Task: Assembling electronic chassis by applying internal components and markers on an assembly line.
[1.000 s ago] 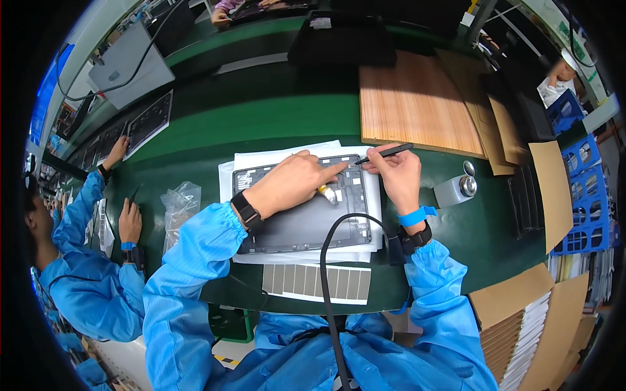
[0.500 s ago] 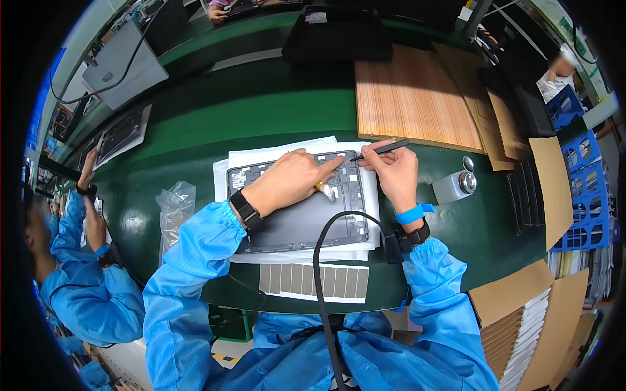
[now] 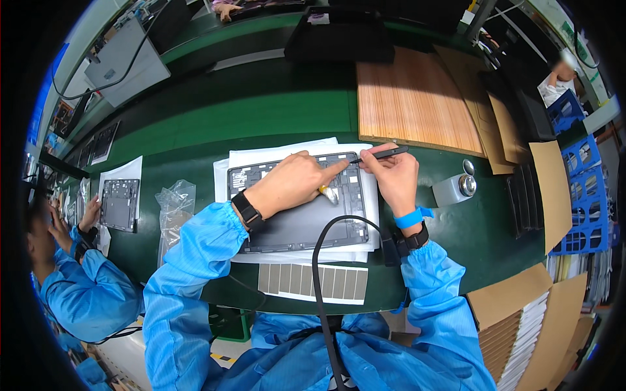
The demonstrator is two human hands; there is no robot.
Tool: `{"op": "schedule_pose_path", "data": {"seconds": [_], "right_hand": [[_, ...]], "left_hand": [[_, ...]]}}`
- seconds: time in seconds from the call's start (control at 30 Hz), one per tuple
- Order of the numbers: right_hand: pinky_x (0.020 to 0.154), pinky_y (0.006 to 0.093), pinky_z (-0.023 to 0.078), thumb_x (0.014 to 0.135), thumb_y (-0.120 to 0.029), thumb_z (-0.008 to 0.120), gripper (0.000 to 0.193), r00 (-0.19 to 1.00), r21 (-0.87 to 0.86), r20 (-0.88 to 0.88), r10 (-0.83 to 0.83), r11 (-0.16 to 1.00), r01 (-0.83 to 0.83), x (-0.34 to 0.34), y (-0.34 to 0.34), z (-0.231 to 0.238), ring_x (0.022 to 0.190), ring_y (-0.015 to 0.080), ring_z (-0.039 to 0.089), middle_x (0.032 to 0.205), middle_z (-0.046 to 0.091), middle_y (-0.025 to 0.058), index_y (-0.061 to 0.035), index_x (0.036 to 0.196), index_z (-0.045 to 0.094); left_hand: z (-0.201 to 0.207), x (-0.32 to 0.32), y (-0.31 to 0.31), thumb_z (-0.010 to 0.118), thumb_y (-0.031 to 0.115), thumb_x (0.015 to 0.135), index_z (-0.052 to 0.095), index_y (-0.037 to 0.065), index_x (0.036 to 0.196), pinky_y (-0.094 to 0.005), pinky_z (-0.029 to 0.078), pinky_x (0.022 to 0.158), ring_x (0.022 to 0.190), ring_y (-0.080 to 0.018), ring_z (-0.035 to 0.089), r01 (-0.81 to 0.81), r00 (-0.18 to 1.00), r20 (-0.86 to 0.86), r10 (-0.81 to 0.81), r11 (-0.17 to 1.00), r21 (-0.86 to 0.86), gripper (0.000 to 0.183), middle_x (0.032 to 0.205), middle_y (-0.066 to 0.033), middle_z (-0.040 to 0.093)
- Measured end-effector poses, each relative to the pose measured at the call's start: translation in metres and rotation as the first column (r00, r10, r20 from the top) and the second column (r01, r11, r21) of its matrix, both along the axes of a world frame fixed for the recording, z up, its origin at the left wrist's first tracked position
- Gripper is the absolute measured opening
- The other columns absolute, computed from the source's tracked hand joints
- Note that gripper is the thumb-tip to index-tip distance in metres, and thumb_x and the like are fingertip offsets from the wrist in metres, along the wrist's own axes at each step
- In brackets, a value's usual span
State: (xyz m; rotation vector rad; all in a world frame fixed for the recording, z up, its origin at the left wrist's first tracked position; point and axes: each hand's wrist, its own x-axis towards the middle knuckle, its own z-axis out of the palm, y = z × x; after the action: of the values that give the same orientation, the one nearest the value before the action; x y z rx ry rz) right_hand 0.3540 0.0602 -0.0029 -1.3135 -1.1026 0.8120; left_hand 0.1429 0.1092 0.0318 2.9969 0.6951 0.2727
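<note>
A dark grey tablet back cover (image 3: 293, 228) lies inner side up on white sheets (image 3: 261, 156) before me. My left hand (image 3: 290, 186) rests over it, index finger stretched to its upper right corner, other fingers bent. Beneath that hand a small yellow and silver piece (image 3: 330, 194) shows; I cannot tell whether the hand touches it. My right hand (image 3: 393, 179) is closed on black tweezers (image 3: 389, 153), whose tip meets the corner beside my left fingertip. A strip sheet with grey-brown rectangles (image 3: 313, 281) lies at the near table edge.
A metal-topped bottle (image 3: 453, 188) stands right, its lid raised. A clear plastic bag (image 3: 176, 212) lies left. Beyond are a wooden board (image 3: 417, 98) and a black tray (image 3: 339, 39). A black cable (image 3: 319, 260) crosses in front. A co-worker's sleeve (image 3: 98, 287) is at left.
My hands stay at the corner; the left fingertip has slid slightly right and the tweezers lie a little flatter. At left, the co-worker's panel on its white sheet has come nearer and been set down.
</note>
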Motion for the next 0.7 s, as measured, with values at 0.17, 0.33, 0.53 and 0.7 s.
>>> {"op": "schedule_pose_path", "data": {"seconds": [0.17,0.33,0.53,0.7], "right_hand": [[0.064,0.0262,0.057,0.086,-0.01,0.074,0.017,1.0,-0.003,0.026,-0.01,1.0,0.01,-0.001,0.0,0.002,0.072,0.0157,0.073,0.075,0.073,0.012,0.0066,0.087,0.069],[0.064,0.0266,0.057,0.086,-0.01,0.075,0.018,0.999,-0.001,0.017,-0.033,0.999,0.033,-0.003,0.0,0.003,0.071,0.0164,0.073,0.075,0.073,0.0119,0.0064,0.087,0.07],[0.065,0.0259,0.056,0.089,-0.01,0.071,0.018,0.987,0.117,-0.04,-0.155,0.98,0.159,0.006,-0.001,0.009,0.069,0.0154,0.071,0.077,0.071,0.01,0.0068,0.088,0.067],[0.071,0.0308,0.055,0.091,-0.007,0.062,0.012,0.948,0.175,0.277,-0.157,0.978,0.111,0.027,-0.017,0.038,0.078,0.0222,0.07,0.084,0.069,0.0129,0.0023,0.099,0.066]], "left_hand": [[-0.004,0.001,0.002,0.063,0.004,0.078,0.059,0.005,0.132,-0.0412,0.052,0.074,0.068,-0.0325,0.065,0.012,1.0,0.006,-0.012,1.0,0.006,0.054,0.07,-0.0148,0.067],[-0.001,0.008,-0.002,0.059,0.006,0.082,0.062,0.0,0.127,-0.0383,0.052,0.073,0.066,-0.0264,0.066,0.049,0.99,-0.135,-0.027,0.987,0.156,0.046,0.065,-0.0111,0.066],[0.004,0.013,-0.006,0.06,0.011,0.08,0.063,0.0,0.125,-0.0351,0.05,0.071,0.064,-0.0242,0.063,0.101,0.98,-0.194,-0.052,0.963,0.249,0.046,0.065,-0.0096,0.064],[0.009,0.004,-0.005,0.06,0.005,0.08,0.057,0.006,0.133,-0.0391,0.051,0.077,0.07,-0.0297,0.066,0.001,0.999,-0.051,0.003,0.998,0.07,0.053,0.07,-0.0122,0.067]]}}
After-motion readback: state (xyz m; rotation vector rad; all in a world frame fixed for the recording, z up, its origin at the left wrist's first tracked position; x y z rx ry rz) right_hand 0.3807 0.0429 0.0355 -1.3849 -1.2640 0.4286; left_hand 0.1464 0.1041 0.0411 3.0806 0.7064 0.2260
